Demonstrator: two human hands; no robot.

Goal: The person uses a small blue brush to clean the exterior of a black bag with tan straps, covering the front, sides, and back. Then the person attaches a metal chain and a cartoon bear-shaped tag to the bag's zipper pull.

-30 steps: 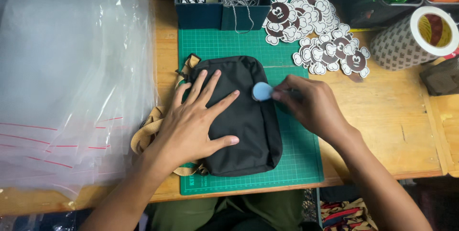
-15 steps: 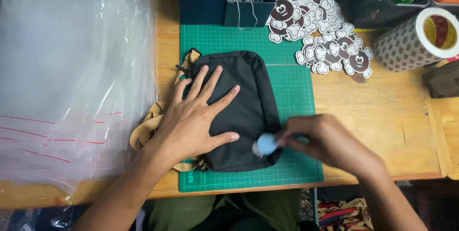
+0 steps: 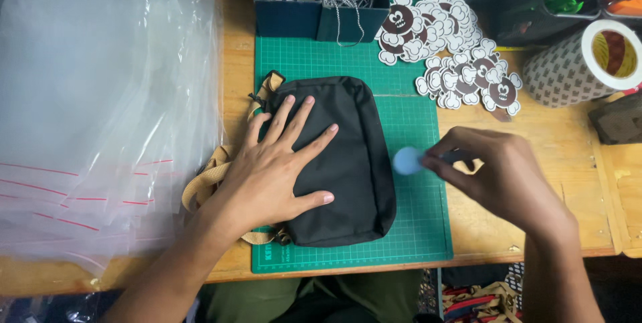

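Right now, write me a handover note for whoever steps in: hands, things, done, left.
Left hand: flat, fingers spread, pressing on the black pouch, which lies on the green cutting mat.
Right hand: grips a small tool with a pale blue round head, held just off the pouch's right edge, over the mat.
Tan strap sticks out left of the pouch.
Done: pouch lies flat and closed.
Left: cannot tell from this view.

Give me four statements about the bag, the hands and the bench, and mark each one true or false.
1. The left hand lies flat on the black bag. True.
2. The right hand holds a pair of scissors. False: it holds a small tool with a round light-blue head.
3. The bag lies on a green cutting mat. True.
4. The clear plastic bags are piled right of the mat. False: they lie to its left.
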